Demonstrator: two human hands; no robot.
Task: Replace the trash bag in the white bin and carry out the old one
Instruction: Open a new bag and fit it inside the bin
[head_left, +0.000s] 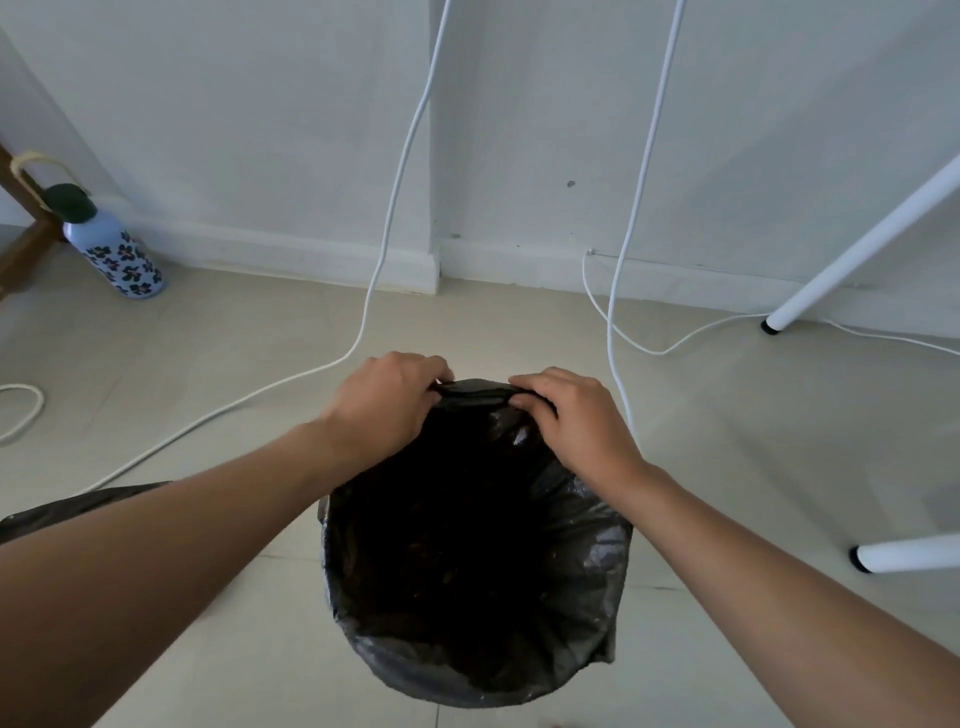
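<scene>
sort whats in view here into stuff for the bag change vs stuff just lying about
For the job: black trash bag, left hand and right hand gripping its far rim, second black bag on the floor.
Lying about: flowered bottle, white cables, white table legs.

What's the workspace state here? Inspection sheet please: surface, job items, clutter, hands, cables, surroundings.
Surface: pale tiled floor, meeting a white wall with skirting.
Job's things: black trash bag draped over the bin, mouth open; the bin itself is almost wholly hidden. A second piece of black plastic lies on the floor at left.
Clutter: floral water bottle standing by the wall.
Hands: left hand and right hand both pinch the bag's far rim.
Cables: two white cables hang down the wall and trail across the floor; a loop at far left.
Surroundings: white table legs at right, wooden furniture at far left.
</scene>
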